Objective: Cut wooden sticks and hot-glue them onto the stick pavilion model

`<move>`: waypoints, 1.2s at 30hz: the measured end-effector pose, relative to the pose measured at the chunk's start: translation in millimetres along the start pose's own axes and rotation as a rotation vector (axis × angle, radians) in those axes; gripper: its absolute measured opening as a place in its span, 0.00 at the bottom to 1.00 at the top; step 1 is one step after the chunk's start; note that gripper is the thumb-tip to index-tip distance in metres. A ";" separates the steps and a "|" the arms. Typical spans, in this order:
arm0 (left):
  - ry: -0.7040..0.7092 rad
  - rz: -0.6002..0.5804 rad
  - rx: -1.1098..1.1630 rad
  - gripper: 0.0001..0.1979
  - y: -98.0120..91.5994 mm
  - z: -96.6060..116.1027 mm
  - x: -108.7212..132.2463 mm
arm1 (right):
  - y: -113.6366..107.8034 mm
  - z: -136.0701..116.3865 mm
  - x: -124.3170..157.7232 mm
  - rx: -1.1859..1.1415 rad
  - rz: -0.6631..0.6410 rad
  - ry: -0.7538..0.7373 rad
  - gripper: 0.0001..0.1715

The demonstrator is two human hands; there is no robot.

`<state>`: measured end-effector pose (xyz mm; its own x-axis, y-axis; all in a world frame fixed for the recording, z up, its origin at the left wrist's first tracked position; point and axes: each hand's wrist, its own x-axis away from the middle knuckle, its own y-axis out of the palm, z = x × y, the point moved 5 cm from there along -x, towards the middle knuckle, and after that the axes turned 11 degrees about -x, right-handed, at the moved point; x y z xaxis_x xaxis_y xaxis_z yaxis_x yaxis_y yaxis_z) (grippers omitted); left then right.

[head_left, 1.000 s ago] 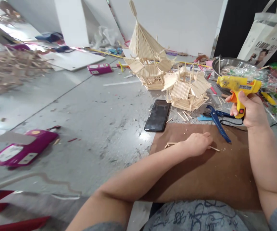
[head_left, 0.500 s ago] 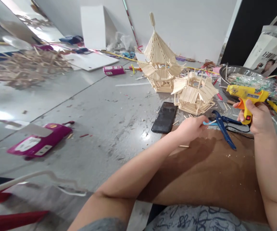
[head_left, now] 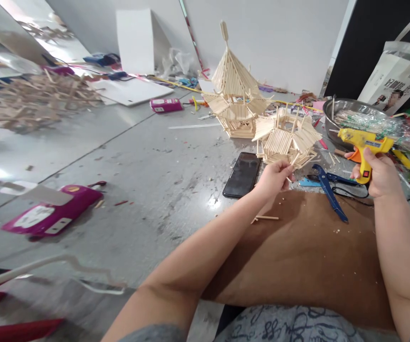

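Note:
My right hand [head_left: 383,173] is wrapped round the handle of a yellow hot glue gun [head_left: 365,140], its nozzle pointing left. With fingers pinched, my left hand [head_left: 275,176] is at the front lower edge of a small pavilion model [head_left: 285,137] made of thin wooden sticks. A short wooden stick [head_left: 289,179] shows at its fingertips, mostly hidden by them. Behind stands a taller stick pavilion [head_left: 235,80] with a pointed roof. Between my hands lies a blue-handled cutter [head_left: 329,192]. A black phone [head_left: 242,175] lies just left of the small model.
Brown board [head_left: 304,256] lies before me with loose sticks [head_left: 267,217] on it. At right are a metal bowl [head_left: 328,121], plastic-wrapped items and a white bag [head_left: 386,71]. Leftward are a purple power strip [head_left: 53,209], another purple one [head_left: 165,105] and a stick pile [head_left: 37,99].
My left hand has moved left and slightly up with the short stick, from beside the cutter to the small pavilion's front edge. My right hand still holds the glue gun, nearly unmoved.

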<state>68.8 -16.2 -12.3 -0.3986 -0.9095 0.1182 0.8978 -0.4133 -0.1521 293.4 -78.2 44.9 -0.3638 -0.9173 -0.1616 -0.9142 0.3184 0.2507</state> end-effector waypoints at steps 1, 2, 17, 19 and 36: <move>-0.024 -0.006 0.103 0.06 0.3 -0.7 -2.1 | 0.6 0.1 0.1 0.000 -0.005 0.000 0.14; -0.039 -0.010 0.183 0.05 0.5 -0.5 -4.0 | 1.3 0.3 0.5 0.000 -0.012 0.000 0.14; -0.095 0.057 0.425 0.08 0.5 -6.3 -24.1 | 2.9 7.5 1.7 0.000 -0.021 0.000 0.18; -0.083 0.062 0.428 0.07 0.3 -6.2 -25.0 | 3.2 8.0 0.9 0.003 -0.027 -0.006 0.18; -0.072 0.052 0.447 0.07 -1.6 -5.0 -25.6 | 4.9 9.3 3.9 -0.029 -0.014 0.031 0.16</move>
<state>76.7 7.5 -20.1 -0.3510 -0.9164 0.1922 0.9153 -0.2925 0.2769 285.8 -78.0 36.7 -0.3453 -0.9286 -0.1360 -0.9133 0.2991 0.2763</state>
